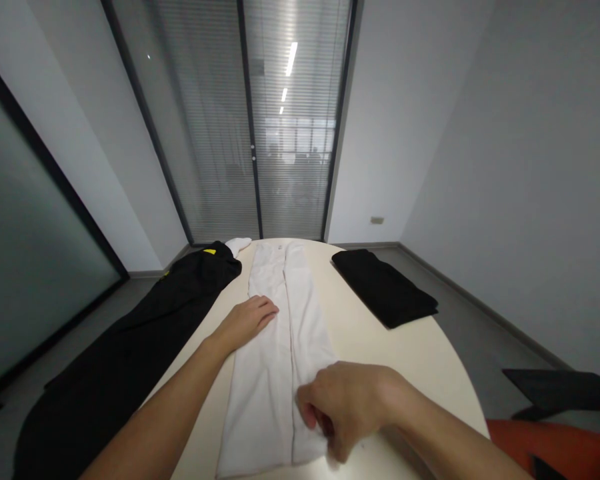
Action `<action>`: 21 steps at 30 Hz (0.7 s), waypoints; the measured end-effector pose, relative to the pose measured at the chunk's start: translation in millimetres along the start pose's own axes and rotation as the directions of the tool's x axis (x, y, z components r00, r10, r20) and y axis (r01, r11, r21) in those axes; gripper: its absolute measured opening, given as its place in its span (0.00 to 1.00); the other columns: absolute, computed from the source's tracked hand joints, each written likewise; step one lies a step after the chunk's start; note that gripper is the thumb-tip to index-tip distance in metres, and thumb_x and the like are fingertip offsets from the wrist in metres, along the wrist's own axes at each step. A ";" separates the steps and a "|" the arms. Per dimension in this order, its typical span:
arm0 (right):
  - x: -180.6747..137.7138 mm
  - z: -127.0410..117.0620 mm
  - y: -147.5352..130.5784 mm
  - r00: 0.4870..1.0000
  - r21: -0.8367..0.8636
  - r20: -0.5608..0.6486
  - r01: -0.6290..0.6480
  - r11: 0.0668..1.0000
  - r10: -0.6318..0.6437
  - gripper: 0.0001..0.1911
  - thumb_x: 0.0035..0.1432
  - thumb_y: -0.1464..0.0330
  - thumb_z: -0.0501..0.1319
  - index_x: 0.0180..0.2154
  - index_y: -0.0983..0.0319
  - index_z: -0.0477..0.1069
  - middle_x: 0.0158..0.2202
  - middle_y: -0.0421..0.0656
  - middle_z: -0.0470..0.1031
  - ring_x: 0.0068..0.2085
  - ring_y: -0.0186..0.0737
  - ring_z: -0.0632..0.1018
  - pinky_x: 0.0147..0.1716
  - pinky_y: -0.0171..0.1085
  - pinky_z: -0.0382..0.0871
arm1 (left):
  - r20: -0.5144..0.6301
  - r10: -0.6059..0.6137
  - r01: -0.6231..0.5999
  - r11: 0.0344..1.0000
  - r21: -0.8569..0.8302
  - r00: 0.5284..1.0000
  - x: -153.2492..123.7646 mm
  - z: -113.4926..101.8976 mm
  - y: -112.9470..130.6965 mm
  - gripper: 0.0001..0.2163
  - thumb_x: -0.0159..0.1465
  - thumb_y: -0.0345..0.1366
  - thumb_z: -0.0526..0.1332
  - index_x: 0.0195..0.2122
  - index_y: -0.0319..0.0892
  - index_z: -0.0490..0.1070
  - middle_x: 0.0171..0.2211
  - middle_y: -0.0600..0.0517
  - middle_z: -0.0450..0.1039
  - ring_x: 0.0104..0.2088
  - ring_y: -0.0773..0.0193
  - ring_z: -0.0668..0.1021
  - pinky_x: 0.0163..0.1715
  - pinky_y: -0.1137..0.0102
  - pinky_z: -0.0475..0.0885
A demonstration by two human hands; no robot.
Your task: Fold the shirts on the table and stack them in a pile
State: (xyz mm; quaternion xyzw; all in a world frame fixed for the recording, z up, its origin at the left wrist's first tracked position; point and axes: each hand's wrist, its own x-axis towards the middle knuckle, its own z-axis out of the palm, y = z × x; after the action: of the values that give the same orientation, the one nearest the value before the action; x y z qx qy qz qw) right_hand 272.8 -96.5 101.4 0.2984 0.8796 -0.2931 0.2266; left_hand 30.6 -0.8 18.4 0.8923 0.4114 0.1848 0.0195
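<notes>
A white garment (pixel 265 400) lies lengthwise on the table, its two sides folded inward so that their edges run along the middle. A small mark like a label shows at its far end. My left hand (pixel 250 319) rests on the left side of the garment about halfway along, palm down with fingers stretched out. Nearer to me, my right hand (pixel 353 407) is at the lower right edge of the cloth. Its fingers are curled and closed on the garment there; the fingertips are partly hidden.
A folded black cloth item (pixel 383 287) lies on the pale round table (pixel 410 353) at right. Black fabric with yellow patches (pixel 145 320) drapes over the left edge, with a small white cloth (pixel 239 245) beyond it. An orange and black chair (pixel 545 447) stands at lower right.
</notes>
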 end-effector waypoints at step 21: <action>0.0 -2.4 5.8 0.998 -0.004 -0.055 -0.023 1.000 0.022 0.18 0.42 0.64 0.70 0.39 0.57 0.78 0.29 0.37 0.77 0.27 0.35 0.71 0.27 0.32 0.58 | -0.048 -0.037 0.035 0.999 -0.030 0.998 -0.4 3.2 -3.3 0.10 0.72 0.38 0.52 0.45 0.47 0.74 0.44 0.50 0.76 0.47 0.60 0.75 0.49 0.65 0.71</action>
State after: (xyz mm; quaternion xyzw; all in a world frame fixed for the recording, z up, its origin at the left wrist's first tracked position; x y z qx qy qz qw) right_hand 276.1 -91.2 100.9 0.3157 0.8828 -0.2802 0.2063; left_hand 29.0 1.5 14.7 0.8796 0.4250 0.2119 0.0262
